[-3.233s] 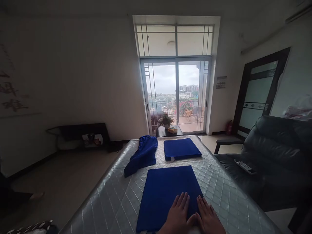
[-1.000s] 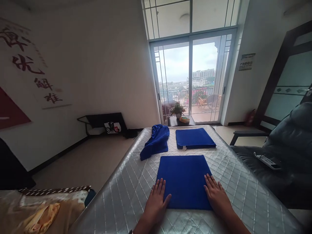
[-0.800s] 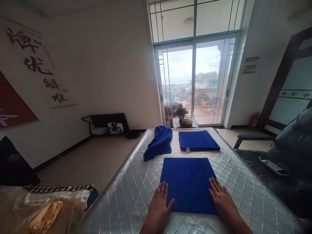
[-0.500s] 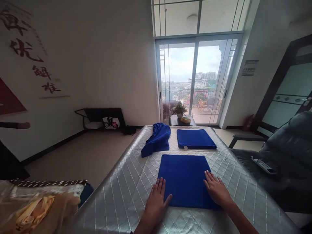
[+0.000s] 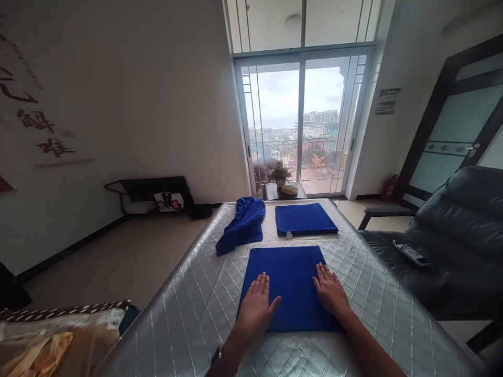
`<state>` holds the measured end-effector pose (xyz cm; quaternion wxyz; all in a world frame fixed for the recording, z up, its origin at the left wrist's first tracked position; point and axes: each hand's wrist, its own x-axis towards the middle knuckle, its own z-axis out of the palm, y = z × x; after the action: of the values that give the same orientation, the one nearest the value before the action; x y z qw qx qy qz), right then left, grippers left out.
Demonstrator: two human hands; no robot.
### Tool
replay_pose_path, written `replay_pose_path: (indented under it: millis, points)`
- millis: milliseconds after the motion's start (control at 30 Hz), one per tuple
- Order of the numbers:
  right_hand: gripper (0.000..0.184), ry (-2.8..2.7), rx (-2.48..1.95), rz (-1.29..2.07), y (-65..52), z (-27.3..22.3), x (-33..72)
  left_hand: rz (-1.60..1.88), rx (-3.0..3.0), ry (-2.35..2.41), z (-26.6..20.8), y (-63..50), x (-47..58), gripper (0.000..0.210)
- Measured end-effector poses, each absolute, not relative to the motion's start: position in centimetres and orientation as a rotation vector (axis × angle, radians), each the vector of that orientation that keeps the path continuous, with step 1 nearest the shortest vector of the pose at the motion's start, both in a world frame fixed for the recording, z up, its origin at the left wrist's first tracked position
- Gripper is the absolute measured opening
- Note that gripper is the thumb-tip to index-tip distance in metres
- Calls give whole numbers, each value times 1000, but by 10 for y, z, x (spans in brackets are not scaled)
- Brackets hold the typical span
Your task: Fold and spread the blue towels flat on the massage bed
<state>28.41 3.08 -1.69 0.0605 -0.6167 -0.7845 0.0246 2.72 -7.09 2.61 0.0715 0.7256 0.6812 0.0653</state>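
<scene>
A blue cloth folded into a flat square [image 5: 293, 293] lies on the silver quilted table cover [image 5: 188, 309] in front of me. My left hand [image 5: 257, 303] rests flat on its left side, fingers straight and thumb apart. On its right side lies my right hand [image 5: 330, 288], palm down with the fingers stretched out. Beyond it, to the right, is a second folded blue cloth [image 5: 306, 219] with a small white label at its near edge. A crumpled blue cloth [image 5: 243, 225] lies to the left of that one.
A black armchair [image 5: 444, 262] stands at the right with a white device [image 5: 411, 254] on its seat. Fabric items and a yellow cloth [image 5: 47, 353] are at the lower left. Behind the table, a small stand holds a potted plant [image 5: 280, 173] before the sliding glass door [image 5: 302, 125].
My left hand has slid inward and farther forward on the folded cloth. The right hand now lies a little more over the cloth. The view has turned slightly right.
</scene>
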Motion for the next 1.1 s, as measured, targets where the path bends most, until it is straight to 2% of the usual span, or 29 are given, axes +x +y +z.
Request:
replay_pose_path:
  millis: [167, 300, 733, 1100]
  points:
    - [59, -2417, -1841, 68, 28, -11, 286, 361, 2456, 1633, 27, -23, 120, 72]
    - [58, -2442, -1810, 39, 28, -13, 288, 398, 2463, 1644, 10, -10, 147, 68]
    - [63, -2416, -1893, 67, 32, -16, 285, 279, 2066, 2298, -16, -63, -19, 83]
    - [65, -2510, -1942, 116, 53, 7, 283, 326, 2065, 2316, -23, -68, -24, 86]
